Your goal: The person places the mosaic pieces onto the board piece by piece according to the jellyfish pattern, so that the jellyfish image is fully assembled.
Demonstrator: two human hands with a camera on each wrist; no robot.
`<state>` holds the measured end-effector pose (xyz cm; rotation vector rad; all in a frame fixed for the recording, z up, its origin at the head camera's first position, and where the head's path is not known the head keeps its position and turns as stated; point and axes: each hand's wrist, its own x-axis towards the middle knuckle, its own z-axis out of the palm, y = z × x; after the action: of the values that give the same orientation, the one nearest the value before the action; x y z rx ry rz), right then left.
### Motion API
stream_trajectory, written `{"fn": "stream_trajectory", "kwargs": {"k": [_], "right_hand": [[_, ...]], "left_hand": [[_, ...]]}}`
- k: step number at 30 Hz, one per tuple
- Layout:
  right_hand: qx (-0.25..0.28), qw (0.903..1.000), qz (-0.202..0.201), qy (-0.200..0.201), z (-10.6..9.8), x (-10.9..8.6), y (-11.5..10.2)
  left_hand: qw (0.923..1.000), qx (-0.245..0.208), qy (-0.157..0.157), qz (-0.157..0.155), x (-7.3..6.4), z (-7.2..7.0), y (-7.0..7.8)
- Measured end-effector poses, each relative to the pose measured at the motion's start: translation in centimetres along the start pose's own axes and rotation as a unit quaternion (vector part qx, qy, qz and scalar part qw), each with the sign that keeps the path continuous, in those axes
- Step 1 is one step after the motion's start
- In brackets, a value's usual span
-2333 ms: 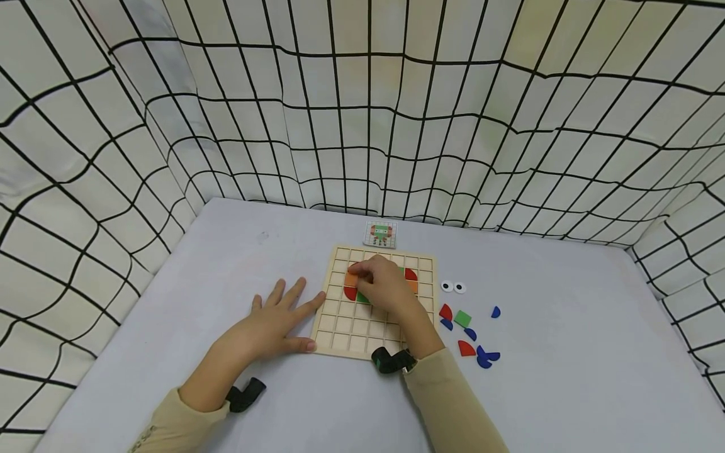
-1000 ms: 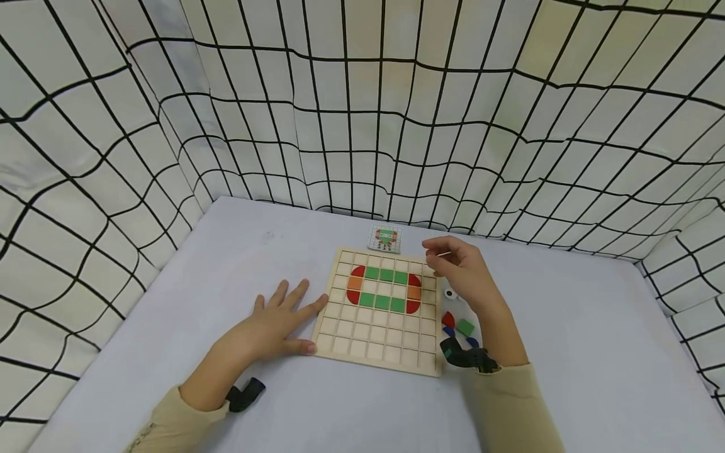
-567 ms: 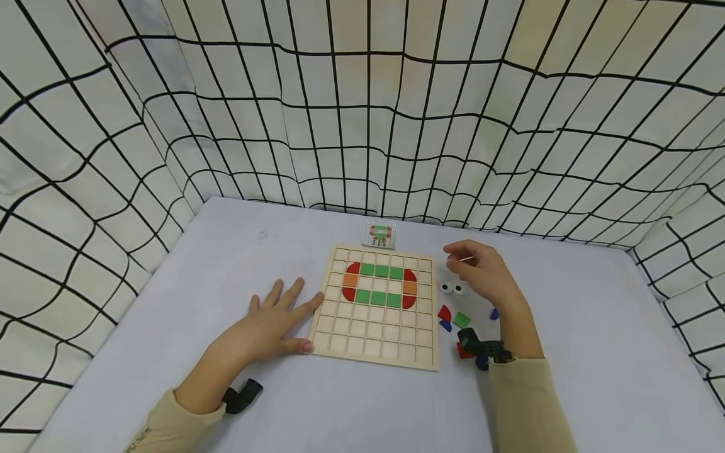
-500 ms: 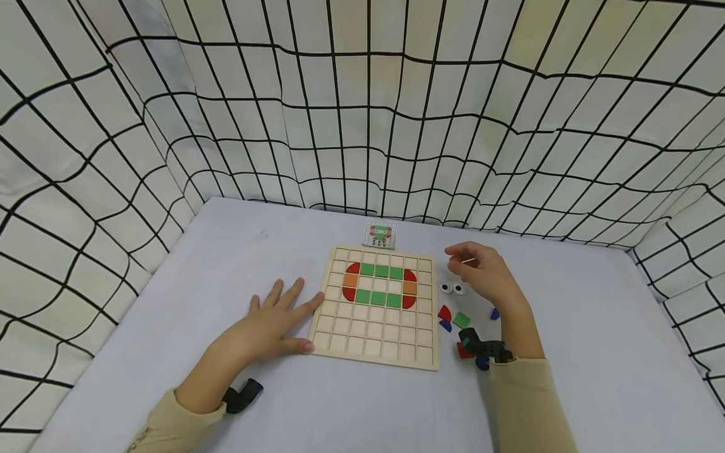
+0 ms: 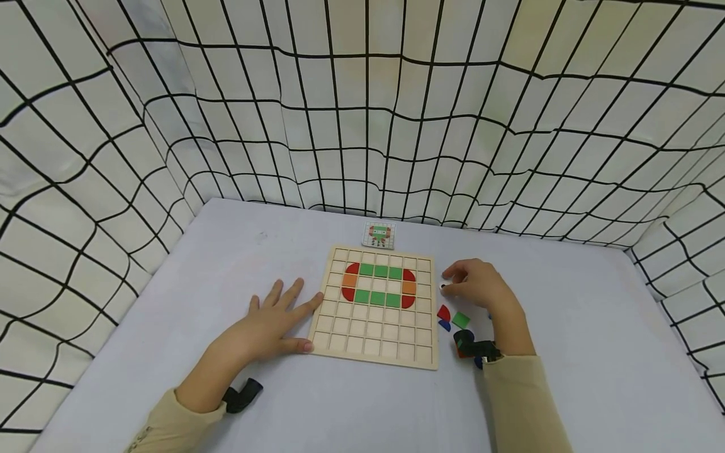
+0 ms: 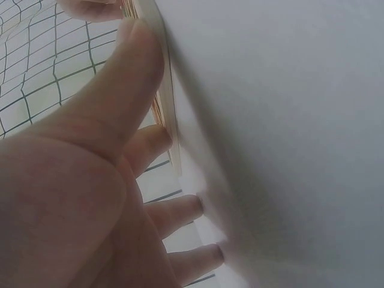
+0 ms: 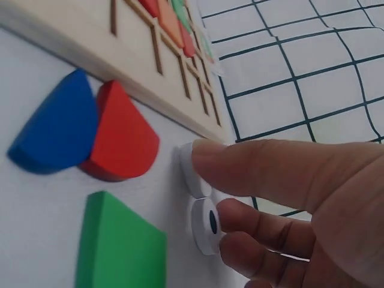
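In the head view my left hand (image 5: 266, 327) lies spread on the white table, its thumb and forefinger at the left edge of a wooden grid board (image 5: 362, 346). The left wrist view shows that thumb (image 6: 135, 72) against the board's side. Beside the board's right edge, my right hand (image 5: 478, 286) is low over two white eye discs. In the right wrist view its thumb overlaps one white disc (image 7: 187, 171), and bent fingertips meet the other eye disc (image 7: 206, 227); whether it pinches either is unclear. Green tiles (image 5: 377, 298), orange tiles (image 5: 350, 280) and red quarter-circles (image 5: 408, 302) form a ring on the board.
A small pattern card (image 5: 378, 234) lies behind the board. Right of the board are a red quarter-circle (image 5: 443, 313), a blue half-circle (image 5: 444, 325) and a green square (image 5: 460, 320). More pieces are partly hidden under the right wrist. Black netting (image 5: 368, 145) surrounds the table.
My right hand left the board's orange tile at the left, swung right and hovered above the eye discs, then came down to them. My left hand has stayed put.
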<state>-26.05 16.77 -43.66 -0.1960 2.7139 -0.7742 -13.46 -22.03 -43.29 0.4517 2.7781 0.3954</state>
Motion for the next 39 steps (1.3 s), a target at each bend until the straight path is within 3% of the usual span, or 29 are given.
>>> {"fn": "stream_trajectory", "kwargs": {"k": [8,26,39], "right_hand": [[-0.020,0.9995,0.020,0.014,0.6,0.0,-0.3],[0.011,0.9998,-0.012,0.013,1.1,0.1,-0.9],[0.080,0.9954,-0.051,0.014,1.1,0.0,-1.6]], "left_hand": [[1.0000,0.002,0.002,0.006,-0.1,-0.1,0.1],[1.0000,-0.002,0.000,0.001,0.0,-0.1,0.2],[1.0000,-0.002,0.000,0.000,0.1,0.2,-0.1]]}}
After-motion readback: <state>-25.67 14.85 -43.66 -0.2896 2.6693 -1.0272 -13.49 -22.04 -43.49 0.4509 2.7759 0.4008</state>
